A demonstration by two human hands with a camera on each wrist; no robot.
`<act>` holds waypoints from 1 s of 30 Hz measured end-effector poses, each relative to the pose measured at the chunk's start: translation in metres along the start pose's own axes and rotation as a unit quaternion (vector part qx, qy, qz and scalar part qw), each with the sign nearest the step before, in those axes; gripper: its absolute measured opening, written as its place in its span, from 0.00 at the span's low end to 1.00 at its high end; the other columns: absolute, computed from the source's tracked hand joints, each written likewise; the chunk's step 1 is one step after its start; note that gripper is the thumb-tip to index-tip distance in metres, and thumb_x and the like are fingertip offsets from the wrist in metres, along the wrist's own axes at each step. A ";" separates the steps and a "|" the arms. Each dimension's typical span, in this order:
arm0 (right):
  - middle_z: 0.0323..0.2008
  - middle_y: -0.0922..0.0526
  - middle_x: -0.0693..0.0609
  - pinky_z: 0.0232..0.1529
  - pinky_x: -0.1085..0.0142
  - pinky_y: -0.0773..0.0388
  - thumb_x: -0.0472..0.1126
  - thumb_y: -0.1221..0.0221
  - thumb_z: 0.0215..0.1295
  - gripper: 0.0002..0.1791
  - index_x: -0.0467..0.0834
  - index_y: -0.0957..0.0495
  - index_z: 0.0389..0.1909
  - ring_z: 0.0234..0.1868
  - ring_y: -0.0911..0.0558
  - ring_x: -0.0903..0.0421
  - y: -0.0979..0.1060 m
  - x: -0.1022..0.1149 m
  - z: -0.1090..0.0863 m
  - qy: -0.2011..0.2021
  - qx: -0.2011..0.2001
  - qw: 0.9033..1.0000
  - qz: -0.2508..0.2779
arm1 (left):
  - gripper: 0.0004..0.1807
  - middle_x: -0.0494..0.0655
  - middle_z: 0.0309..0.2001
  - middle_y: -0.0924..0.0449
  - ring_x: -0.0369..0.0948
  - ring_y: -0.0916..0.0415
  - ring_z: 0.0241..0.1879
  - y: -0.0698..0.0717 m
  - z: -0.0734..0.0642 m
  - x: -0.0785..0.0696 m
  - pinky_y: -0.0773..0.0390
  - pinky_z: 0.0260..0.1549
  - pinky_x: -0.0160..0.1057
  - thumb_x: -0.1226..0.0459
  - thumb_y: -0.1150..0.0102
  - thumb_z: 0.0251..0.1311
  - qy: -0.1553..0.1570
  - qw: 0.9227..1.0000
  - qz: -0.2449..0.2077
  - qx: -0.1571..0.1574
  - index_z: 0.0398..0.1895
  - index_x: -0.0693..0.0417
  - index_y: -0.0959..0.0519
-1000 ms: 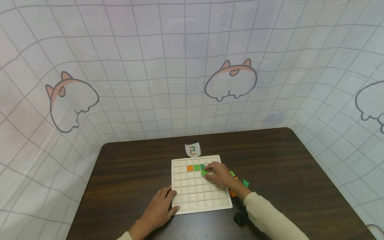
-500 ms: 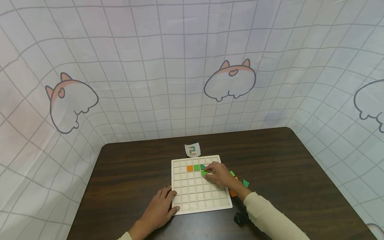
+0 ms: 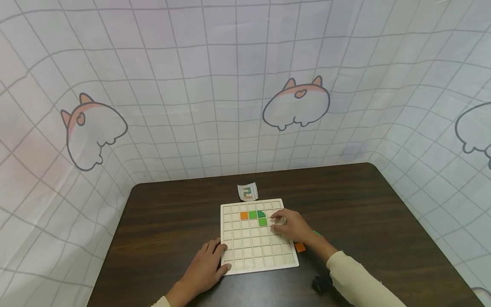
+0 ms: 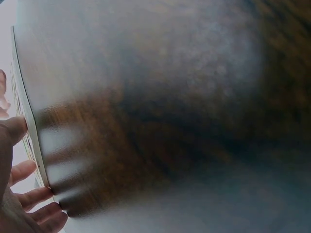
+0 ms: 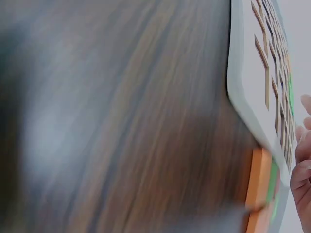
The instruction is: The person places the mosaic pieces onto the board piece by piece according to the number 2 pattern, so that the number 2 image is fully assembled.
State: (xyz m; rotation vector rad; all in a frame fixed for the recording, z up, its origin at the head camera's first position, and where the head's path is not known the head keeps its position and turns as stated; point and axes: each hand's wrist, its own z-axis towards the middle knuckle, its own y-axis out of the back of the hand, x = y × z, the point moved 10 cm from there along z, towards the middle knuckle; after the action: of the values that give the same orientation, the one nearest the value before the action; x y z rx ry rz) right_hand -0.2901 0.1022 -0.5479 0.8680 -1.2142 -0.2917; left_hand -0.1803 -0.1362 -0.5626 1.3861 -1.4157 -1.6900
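A white grid board [image 3: 245, 247] lies on the dark wooden table. Set in its upper rows are an orange square tile [image 3: 244, 215], a green square tile [image 3: 252, 215] and a dark green tile with a rounded corner [image 3: 261, 214]. Directly below the rounded one sits another green square tile [image 3: 262, 221]. My left hand [image 3: 203, 268] rests at the board's left edge, thumb and fingertips on its rim. Over the right part of the board hovers my right hand [image 3: 290, 225], thumb and fingers loosely bent and apart, with no tile showing between them.
Beside the board's right edge lie loose tiles, among them an orange tile [image 3: 300, 247], partly hidden under the right forearm. A small printed card [image 3: 247, 192] with a coloured grid pattern lies behind the board. Some black object [image 3: 320, 283] shows by the right sleeve.
My right hand has drawn back to the right from the lower green tile, leaving it in its cell and uncovering the rounded tile. The left hand stays in place.
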 end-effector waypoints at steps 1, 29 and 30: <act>0.38 0.18 0.54 0.36 0.65 0.26 0.41 0.33 0.64 0.13 0.43 0.16 0.49 0.34 0.24 0.58 0.004 -0.002 -0.004 -0.005 0.000 1.000 -0.004 | 0.29 0.64 0.70 0.35 0.61 0.36 0.69 0.000 0.000 0.000 0.31 0.61 0.63 0.48 0.41 0.68 0.000 1.000 -0.001 0.000 0.65 0.53 0.29; 0.44 0.19 0.52 0.50 0.49 0.22 0.41 0.30 0.61 0.18 0.43 0.16 0.53 0.45 0.21 0.55 0.070 -0.069 -0.081 -0.078 0.041 0.991 -0.100 | 0.28 0.64 0.69 0.33 0.60 0.34 0.68 0.004 -0.002 -0.004 0.29 0.60 0.62 0.49 0.40 0.68 -0.005 1.000 0.005 -0.023 0.64 0.53 0.28; 0.44 0.19 0.52 0.49 0.50 0.22 0.41 0.30 0.61 0.19 0.43 0.16 0.53 0.44 0.21 0.56 0.070 -0.069 -0.081 -0.078 0.042 0.991 -0.101 | 0.28 0.64 0.68 0.33 0.60 0.34 0.67 0.004 -0.002 -0.004 0.29 0.60 0.62 0.49 0.40 0.68 -0.006 1.000 0.006 -0.024 0.64 0.53 0.28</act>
State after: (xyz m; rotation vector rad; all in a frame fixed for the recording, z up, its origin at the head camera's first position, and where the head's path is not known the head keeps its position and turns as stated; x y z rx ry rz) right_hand -0.2587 0.2258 -0.5526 1.0592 -1.2914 -0.4819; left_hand -0.1783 -0.1348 -0.5574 1.3415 -1.3783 -1.7150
